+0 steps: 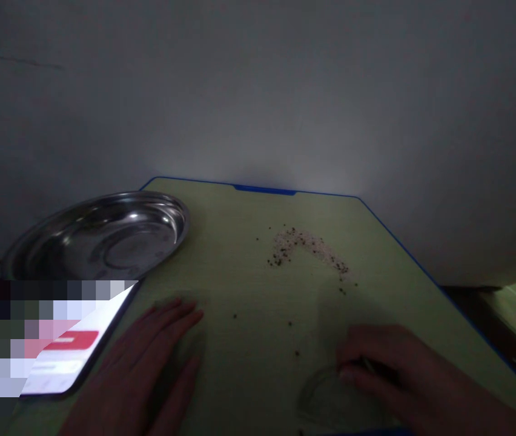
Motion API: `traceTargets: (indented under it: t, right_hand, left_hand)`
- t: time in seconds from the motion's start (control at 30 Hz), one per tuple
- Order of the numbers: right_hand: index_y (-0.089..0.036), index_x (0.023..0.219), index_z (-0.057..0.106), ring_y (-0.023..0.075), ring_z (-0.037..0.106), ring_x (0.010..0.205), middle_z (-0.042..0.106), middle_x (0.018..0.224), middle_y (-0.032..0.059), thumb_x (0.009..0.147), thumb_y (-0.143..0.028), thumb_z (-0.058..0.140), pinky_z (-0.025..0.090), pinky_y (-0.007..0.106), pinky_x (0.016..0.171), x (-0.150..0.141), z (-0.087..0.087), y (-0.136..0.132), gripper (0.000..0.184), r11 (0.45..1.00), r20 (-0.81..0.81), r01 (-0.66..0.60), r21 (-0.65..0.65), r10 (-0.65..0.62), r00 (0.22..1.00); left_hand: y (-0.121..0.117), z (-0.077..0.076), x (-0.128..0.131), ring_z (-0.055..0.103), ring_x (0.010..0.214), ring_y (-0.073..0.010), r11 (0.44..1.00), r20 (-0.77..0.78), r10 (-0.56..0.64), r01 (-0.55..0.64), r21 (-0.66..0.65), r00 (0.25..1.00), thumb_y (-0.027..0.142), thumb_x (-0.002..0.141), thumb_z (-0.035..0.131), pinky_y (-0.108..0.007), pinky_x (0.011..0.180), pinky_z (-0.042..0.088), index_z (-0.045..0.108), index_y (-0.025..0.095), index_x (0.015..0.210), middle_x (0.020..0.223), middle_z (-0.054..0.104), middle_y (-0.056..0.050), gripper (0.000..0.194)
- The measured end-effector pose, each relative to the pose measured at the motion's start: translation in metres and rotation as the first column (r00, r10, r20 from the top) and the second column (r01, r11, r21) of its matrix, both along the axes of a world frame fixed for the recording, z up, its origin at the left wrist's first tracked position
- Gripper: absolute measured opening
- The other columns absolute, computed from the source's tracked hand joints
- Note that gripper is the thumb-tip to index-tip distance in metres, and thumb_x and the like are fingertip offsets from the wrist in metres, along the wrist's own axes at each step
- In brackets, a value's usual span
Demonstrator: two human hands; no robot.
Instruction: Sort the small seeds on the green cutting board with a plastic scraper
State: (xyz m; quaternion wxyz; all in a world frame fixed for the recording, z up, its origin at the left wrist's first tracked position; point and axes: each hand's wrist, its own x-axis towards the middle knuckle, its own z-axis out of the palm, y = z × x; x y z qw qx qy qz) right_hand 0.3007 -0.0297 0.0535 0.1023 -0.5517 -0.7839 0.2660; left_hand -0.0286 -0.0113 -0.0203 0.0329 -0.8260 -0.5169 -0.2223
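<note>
My left hand [144, 357] lies palm down on the table, fingers stretched out and thumb apart, holding nothing. Thumb and forefinger meet in a pinch on my right hand [389, 363]; whatever is between them is too dim to make out. Close below those fingertips is a clear, see-through dish or container [326, 396], its outline faint and its right part covered by my hand. Beyond my hands, a curved spread of pale small grains mixed with dark beads or seeds [301, 239] lies on the table. A few single dark bits [290, 324] are scattered between my hands.
A shiny steel basin [135, 248] stands at the left. In front of it lies a phone or tablet [71, 342] with a lit screen, partly blurred out. The pale table [221, 224] has a blue edge and stands against a grey wall [258, 91].
</note>
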Motion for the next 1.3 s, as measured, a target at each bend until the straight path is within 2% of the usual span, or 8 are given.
traceTargets:
  t: [0.2,0.4,0.57,0.8,1.03,1.3]
  right_hand:
    - [-0.025,0.077,0.068,0.0138,0.066,0.069,0.071,0.075,-0.0022,0.084,-0.018,0.058,0.049,0.022,0.062,-0.003,-0.001,-0.007,0.014,0.999,-0.024,-0.052,0.0,0.052,0.998]
    - [-0.024,0.074,0.065,0.0135,0.063,0.066,0.067,0.07,-0.0018,0.091,-0.03,0.052,0.048,0.022,0.059,0.003,-0.001,0.001,0.022,0.995,-0.038,0.094,0.043,-0.093,0.995]
    - [-0.024,0.08,0.066,0.014,0.062,0.069,0.067,0.075,-0.001,0.092,-0.03,0.05,0.046,0.025,0.062,0.0,-0.008,0.002,0.021,0.996,-0.039,0.081,0.04,-0.08,0.996]
    - [-0.022,0.076,0.064,0.0155,0.061,0.068,0.066,0.072,0.0001,0.092,-0.035,0.048,0.045,0.028,0.062,0.015,-0.011,0.015,0.026,0.984,-0.028,0.176,0.034,-0.175,0.984]
    - [-0.023,0.078,0.065,0.0145,0.061,0.069,0.066,0.073,-0.0004,0.092,-0.034,0.049,0.045,0.026,0.063,0.01,-0.009,0.016,0.025,0.995,-0.048,0.1,0.009,-0.1,0.994]
    - [-0.024,0.076,0.066,0.0147,0.063,0.068,0.067,0.073,-0.0008,0.09,-0.031,0.051,0.047,0.025,0.061,0.006,-0.004,0.005,0.022,0.992,-0.037,0.123,0.005,-0.123,0.992]
  left_hand:
    - [-0.002,0.006,0.003,0.052,0.123,-0.0279,0.999,0.0,-0.019,0.019,0.047,1.0,0.045,0.088,0.045,-0.051,0.093,0.052,0.038,0.031,0.138,0.138,0.052,-0.002,0.052]
    - [-0.004,0.003,0.002,0.053,0.123,-0.0271,0.999,0.007,-0.012,0.011,0.042,1.0,0.046,0.088,0.044,-0.05,0.094,0.052,0.039,0.032,0.137,0.138,0.052,-0.002,0.051]
    - [-0.003,0.001,0.0,0.051,0.125,-0.0272,1.0,0.006,0.006,-0.006,0.005,1.0,0.047,0.088,0.045,-0.049,0.096,0.05,0.038,0.033,0.137,0.14,0.05,-0.001,0.052]
    - [-0.003,0.003,0.0,0.051,0.124,-0.0281,0.999,0.029,-0.026,0.025,0.026,0.999,0.045,0.088,0.043,-0.051,0.094,0.052,0.036,0.032,0.139,0.139,0.052,-0.002,0.053]
    - [-0.001,0.003,0.001,0.052,0.123,-0.0275,1.0,0.021,-0.015,0.014,0.016,1.0,0.045,0.088,0.044,-0.051,0.094,0.051,0.039,0.033,0.136,0.136,0.054,-0.001,0.05]
    - [-0.003,0.005,0.004,0.052,0.124,-0.0271,1.0,0.036,-0.021,0.02,0.022,0.999,0.043,0.088,0.044,-0.05,0.095,0.051,0.039,0.032,0.136,0.137,0.053,-0.001,0.05]
